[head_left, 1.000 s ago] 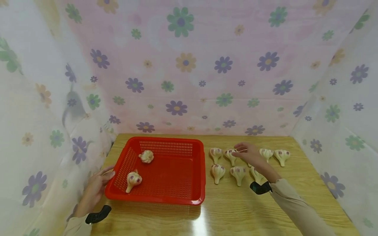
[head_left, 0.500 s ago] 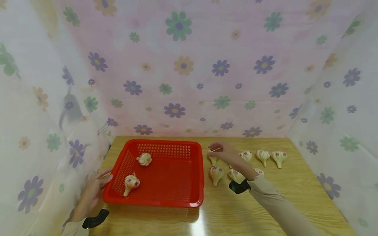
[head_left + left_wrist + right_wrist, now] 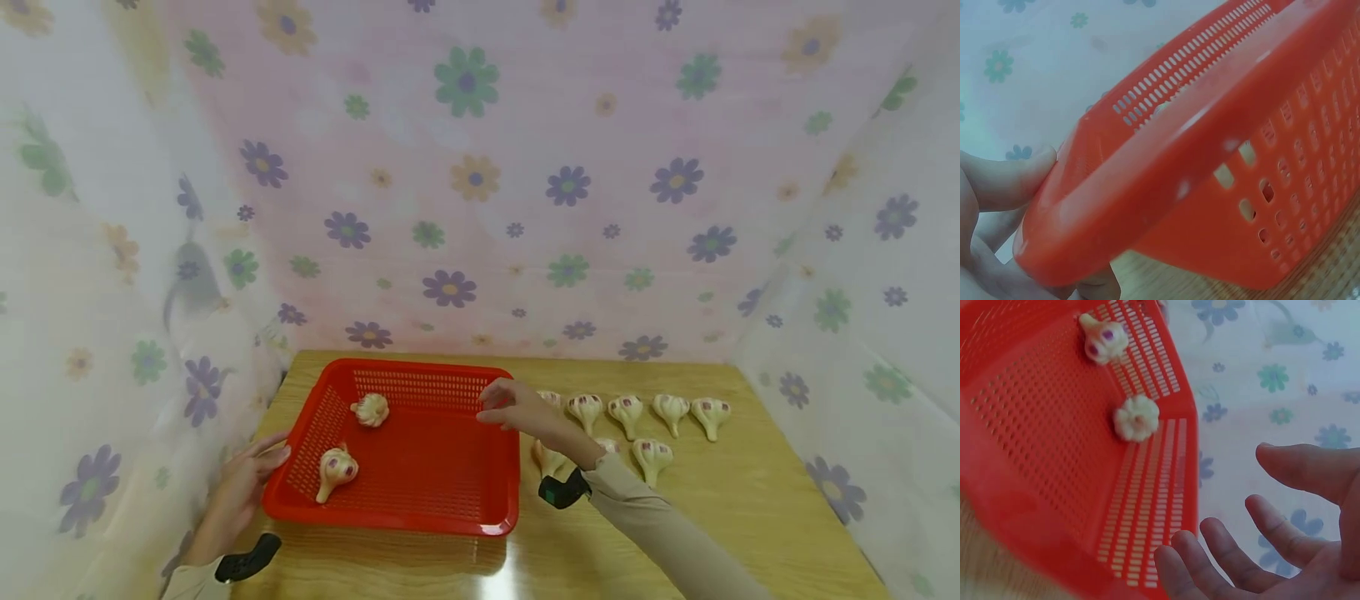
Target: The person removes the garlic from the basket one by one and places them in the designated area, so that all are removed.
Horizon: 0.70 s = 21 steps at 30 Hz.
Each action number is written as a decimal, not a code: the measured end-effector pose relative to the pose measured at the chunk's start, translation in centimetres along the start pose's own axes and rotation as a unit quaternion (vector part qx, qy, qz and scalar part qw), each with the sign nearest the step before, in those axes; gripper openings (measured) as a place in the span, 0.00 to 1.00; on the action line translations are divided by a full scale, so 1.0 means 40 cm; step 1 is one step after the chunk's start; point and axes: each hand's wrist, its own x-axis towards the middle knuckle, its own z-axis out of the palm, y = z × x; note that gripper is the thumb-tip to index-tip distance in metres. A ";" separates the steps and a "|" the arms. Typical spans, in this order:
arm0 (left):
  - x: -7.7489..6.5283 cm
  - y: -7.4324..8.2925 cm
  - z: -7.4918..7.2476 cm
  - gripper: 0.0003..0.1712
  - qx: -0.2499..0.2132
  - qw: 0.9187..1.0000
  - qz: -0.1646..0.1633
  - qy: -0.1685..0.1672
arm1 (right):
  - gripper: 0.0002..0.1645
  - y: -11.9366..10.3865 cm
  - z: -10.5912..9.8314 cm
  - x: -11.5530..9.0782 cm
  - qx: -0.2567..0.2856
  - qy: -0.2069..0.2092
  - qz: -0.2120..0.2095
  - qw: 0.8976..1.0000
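Observation:
A red plastic basket [image 3: 390, 525] with slotted walls stands on the table. Two garlic bulbs lie inside: one with its stem toward the near side [image 3: 336, 471], the other farther back [image 3: 371, 410]. My left hand [image 3: 243, 479] grips the left rim, thumb [image 3: 1025, 172] at the edge and fingers curled beneath it. My right hand [image 3: 525, 415] is over the basket's right rim, fingers spread and holding nothing in the right wrist view. Beside the basket, several more garlic bulbs [image 3: 626, 414] are set out in two rows, some partly hidden by the right hand and wrist.
The wooden table [image 3: 750, 508] extends right of and in front of the basket. Flower-printed cloth [image 3: 525, 208] hangs behind the table and along both sides.
My right hand has travelled left from over the back row of garlic to the basket's right rim. My left hand has stayed at the left rim.

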 end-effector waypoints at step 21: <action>0.005 -0.002 0.007 0.32 0.009 1.000 -0.004 0.004 | 0.18 0.001 0.195 0.112 0.089 -0.084 0.043 0.992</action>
